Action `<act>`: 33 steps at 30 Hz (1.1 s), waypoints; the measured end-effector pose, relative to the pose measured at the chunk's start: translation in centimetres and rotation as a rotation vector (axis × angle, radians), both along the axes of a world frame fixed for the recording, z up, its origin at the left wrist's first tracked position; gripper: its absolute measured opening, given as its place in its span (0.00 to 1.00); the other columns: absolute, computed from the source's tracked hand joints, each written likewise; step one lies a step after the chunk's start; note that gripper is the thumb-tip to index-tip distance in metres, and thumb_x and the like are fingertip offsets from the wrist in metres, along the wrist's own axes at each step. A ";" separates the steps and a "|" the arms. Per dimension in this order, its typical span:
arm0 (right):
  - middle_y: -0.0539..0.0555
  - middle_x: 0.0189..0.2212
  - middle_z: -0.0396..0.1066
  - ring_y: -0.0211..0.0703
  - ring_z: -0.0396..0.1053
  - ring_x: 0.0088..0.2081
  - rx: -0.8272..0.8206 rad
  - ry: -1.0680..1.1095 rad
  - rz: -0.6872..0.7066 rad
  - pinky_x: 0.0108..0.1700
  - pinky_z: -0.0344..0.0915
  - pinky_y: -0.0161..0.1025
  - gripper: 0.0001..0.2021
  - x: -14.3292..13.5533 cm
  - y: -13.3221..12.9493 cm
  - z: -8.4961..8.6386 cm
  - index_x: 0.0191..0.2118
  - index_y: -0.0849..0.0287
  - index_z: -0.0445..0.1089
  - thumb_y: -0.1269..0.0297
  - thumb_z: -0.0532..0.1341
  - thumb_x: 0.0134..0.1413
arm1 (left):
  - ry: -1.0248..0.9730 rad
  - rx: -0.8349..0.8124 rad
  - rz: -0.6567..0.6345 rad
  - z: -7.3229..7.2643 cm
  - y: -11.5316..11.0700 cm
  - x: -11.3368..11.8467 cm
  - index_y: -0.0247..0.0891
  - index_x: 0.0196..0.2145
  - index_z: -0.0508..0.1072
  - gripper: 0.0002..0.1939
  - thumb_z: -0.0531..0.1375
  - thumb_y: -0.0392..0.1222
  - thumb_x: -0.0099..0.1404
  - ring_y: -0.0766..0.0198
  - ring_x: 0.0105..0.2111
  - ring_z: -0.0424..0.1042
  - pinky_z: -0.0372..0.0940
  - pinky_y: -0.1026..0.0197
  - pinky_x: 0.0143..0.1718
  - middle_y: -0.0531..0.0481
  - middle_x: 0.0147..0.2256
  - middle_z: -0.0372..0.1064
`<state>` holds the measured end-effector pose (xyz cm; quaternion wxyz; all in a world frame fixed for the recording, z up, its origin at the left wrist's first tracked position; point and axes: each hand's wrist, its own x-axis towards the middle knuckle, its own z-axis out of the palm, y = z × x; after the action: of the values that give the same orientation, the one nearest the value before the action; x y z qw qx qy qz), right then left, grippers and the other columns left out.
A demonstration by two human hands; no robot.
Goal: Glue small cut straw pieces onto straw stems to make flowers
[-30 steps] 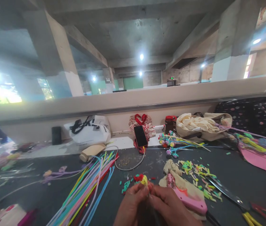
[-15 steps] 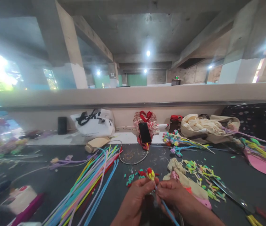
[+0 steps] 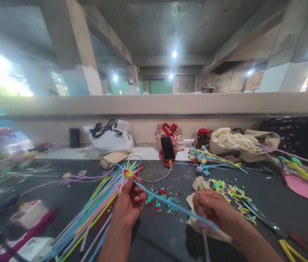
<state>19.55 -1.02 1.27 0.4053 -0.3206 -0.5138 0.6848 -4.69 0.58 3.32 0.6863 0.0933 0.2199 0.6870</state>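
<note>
In my left hand [image 3: 129,203], raised over the bundle of coloured stems, I pinch a pipe-cleaner flower with a yellow and red head [image 3: 128,173]. Its fuzzy blue stem [image 3: 167,201] slants down to the right, its free end passing just below my right hand [image 3: 211,205]. The right hand is closed over a beige cloth [image 3: 219,234], around something mostly hidden by the fingers. A thin translucent rod [image 3: 205,245] sticks out beneath that hand toward me. Short red and teal pipe-cleaner pieces [image 3: 163,200] lie between the hands.
Loose pipe cleaners [image 3: 94,214] lie at left. Scissors [image 3: 271,223] and yellow-green cut pieces [image 3: 233,194] lie at right, finished flowers [image 3: 201,156] behind. A phone [image 3: 168,148] on a cable leans on a red-patterned bag. A white bag [image 3: 110,136] and a bottle [image 3: 203,138] stand along the back.
My hands have parted. The left has carried the flower left and up over the stems; the right has let go of the blue stem and closed over the cloth at right.
</note>
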 end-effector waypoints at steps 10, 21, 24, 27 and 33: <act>0.41 0.13 0.55 0.27 0.49 0.12 0.227 -0.410 -0.111 0.13 0.44 0.27 0.05 -1.7 0.4 -1.0 0.27 0.60 0.64 0.65 0.57 0.47 | 0.065 -0.068 -0.271 -1.0 -0.1 1.3 0.32 0.28 0.67 0.07 0.51 0.35 0.61 0.79 0.12 0.57 0.49 0.79 0.07 0.55 0.19 0.62; 0.52 0.27 0.69 0.39 0.65 0.30 0.885 -1.000 -0.251 0.33 0.56 0.35 0.10 -2.3 0.2 -2.1 0.32 0.59 0.68 0.70 0.50 0.51 | 0.066 -0.018 -0.264 -1.1 0.2 0.3 0.32 0.27 0.66 0.05 0.53 0.35 0.60 0.80 0.11 0.53 0.46 0.79 0.07 0.57 0.17 0.59; 0.52 0.27 0.69 0.39 0.65 0.30 0.940 -1.076 -0.278 0.33 0.55 0.35 0.11 -2.1 0.4 -2.3 0.33 0.59 0.68 0.69 0.49 0.53 | 0.081 -0.014 -0.255 -1.3 0.2 0.2 0.32 0.26 0.66 0.04 0.55 0.33 0.58 0.80 0.10 0.53 0.46 0.79 0.07 0.57 0.17 0.59; 0.52 0.29 0.69 0.40 0.65 0.31 0.950 -1.095 -0.281 0.35 0.56 0.35 0.10 -2.0 0.7 -2.5 0.33 0.58 0.68 0.69 0.49 0.52 | 0.095 -0.013 -0.228 -1.5 0.3 0.0 0.32 0.25 0.65 0.04 0.56 0.33 0.57 0.80 0.10 0.53 0.47 0.78 0.07 0.57 0.16 0.59; 0.50 0.28 0.71 0.37 0.67 0.30 0.914 -1.056 -0.247 0.32 0.57 0.32 0.10 -2.8 0.3 -1.2 0.31 0.58 0.69 0.68 0.50 0.53 | 0.077 -0.016 -0.166 -1.7 0.7 -0.7 0.34 0.25 0.63 0.06 0.53 0.34 0.60 0.80 0.10 0.52 0.48 0.79 0.07 0.58 0.16 0.59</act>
<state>16.71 -0.73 0.04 0.2706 -0.4633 -0.8376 0.1027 -5.38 1.24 1.65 0.7328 0.1321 0.2430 0.6217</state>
